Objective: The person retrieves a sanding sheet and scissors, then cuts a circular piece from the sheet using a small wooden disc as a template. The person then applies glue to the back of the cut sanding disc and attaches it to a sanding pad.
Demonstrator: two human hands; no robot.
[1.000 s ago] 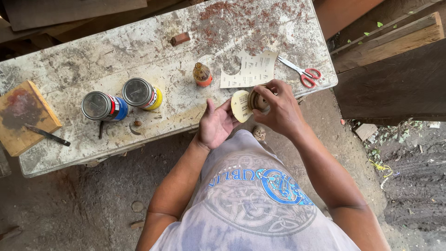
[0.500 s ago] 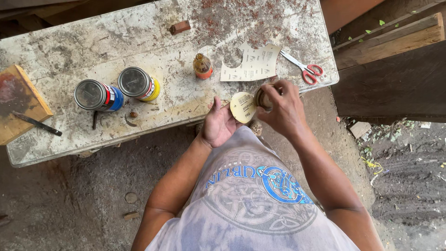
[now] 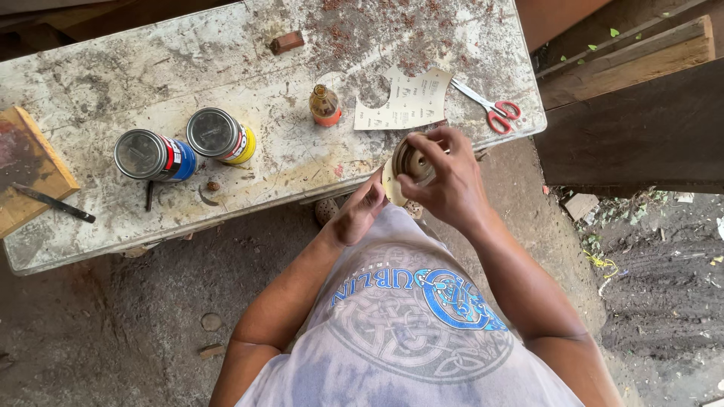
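Observation:
Both hands meet just in front of the table's near edge. My left hand [image 3: 362,215] supports from below a pale round paper disc [image 3: 389,182]. My right hand [image 3: 446,181] closes its fingers over a small round metal part [image 3: 411,160] pressed against that disc. On the table just beyond lies a cream sheet of paper [image 3: 411,99] with a round piece cut out of it, and red-handled scissors [image 3: 492,109] lie to its right.
On the worn white table [image 3: 98,68] stand two closed tins, one blue-labelled [image 3: 149,154] and one yellow-labelled [image 3: 217,134], and a small amber bottle [image 3: 325,105]. A wooden block [image 3: 26,169] with a dark tool [image 3: 53,202] sits far left. Planks [image 3: 626,68] lie right.
The hands with the disc and metal part stayed together at the table edge; my right hand's fingers shifted over the part. The view moved slightly.

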